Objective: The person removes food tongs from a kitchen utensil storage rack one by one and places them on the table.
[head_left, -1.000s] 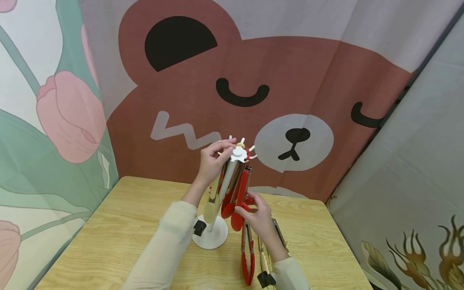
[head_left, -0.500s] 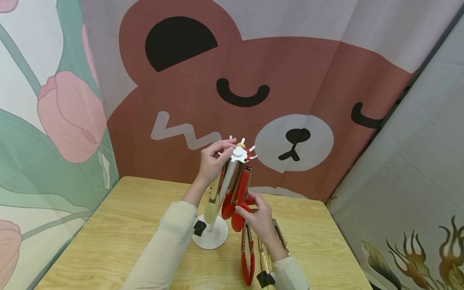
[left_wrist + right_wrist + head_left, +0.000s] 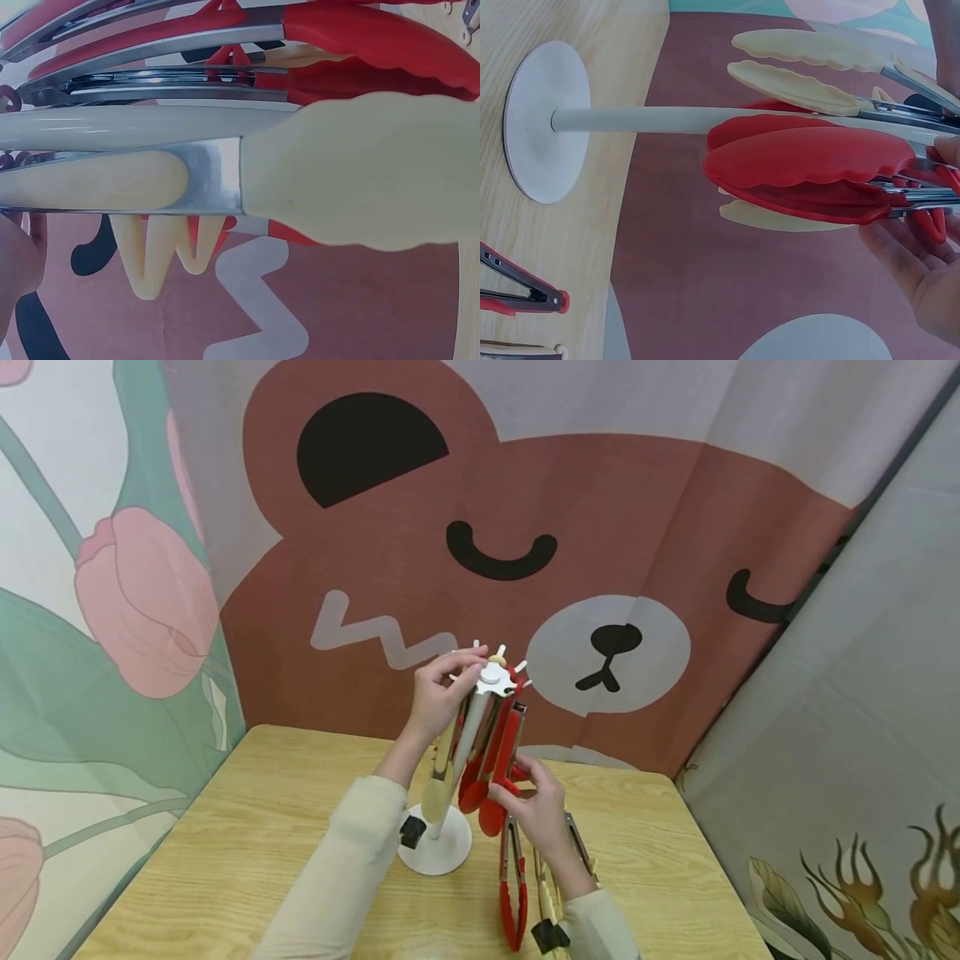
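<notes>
A white upright stand [image 3: 491, 678], topped by a ring of hooks, leans slightly on its round base. My left hand [image 3: 438, 693] grips its top with thumb and fingers. Red-tipped tongs [image 3: 510, 747] hang near vertical, heads down, at the stand's right side; my right hand [image 3: 540, 802] holds them partway down. In the right wrist view, their red scalloped heads [image 3: 810, 157] lie before the white pole. Cream-tipped tongs [image 3: 352, 172] hang on the left side, close to the left wrist camera. More red tongs [image 3: 367, 37] hang behind. The held tongs' upper end is near a hook; contact is unclear.
On the wooden table [image 3: 247, 860], another pair of red tongs [image 3: 513, 902] lies below my right hand. Cream tongs [image 3: 546, 893] lie beside it, partly hidden by my right forearm. A bear-patterned curtain [image 3: 600, 527] stands behind the table.
The upper end of the held red tongs has shifted slightly right, and my right hand has moved a little the same way. My left hand stays on the stand's top.
</notes>
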`<state>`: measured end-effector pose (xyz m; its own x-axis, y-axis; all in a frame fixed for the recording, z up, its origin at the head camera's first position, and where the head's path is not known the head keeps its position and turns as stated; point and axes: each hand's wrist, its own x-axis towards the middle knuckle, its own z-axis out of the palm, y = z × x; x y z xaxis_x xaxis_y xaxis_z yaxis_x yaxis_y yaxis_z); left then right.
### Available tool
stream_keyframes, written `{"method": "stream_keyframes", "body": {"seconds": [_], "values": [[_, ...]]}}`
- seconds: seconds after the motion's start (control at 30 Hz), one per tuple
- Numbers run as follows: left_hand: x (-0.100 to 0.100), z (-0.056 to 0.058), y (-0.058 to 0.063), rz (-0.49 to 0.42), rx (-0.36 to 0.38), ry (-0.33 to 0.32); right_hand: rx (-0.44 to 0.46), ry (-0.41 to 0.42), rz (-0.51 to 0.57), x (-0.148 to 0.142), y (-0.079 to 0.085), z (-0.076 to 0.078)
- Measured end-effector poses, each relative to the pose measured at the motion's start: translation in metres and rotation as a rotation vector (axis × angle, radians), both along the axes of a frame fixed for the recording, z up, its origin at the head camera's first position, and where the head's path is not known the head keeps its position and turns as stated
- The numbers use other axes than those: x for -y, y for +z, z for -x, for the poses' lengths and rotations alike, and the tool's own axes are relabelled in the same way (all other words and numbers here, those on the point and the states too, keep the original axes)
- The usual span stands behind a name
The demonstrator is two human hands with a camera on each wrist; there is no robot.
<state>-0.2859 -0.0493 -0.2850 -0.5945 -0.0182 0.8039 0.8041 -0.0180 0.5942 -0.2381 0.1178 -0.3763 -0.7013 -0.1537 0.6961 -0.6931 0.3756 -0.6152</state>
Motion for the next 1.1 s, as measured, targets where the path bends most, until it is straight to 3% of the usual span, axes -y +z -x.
{"method": "stream_keyframes", "body": {"seconds": [0.37,0.73,1.1], "values": [[0.000,0.001,-0.002,-0.018,-0.005,-0.016,0.000,0.014,0.056,-0.002,0.002,0.002],[0.000,0.000,0.000,-0.030,-0.025,-0.014,0.055,-0.018,0.069,-0.008,0.003,0.002],[0.001,0.000,-0.001,-0.013,-0.024,-0.006,0.019,-0.034,0.082,-0.015,-0.001,0.002]]}}
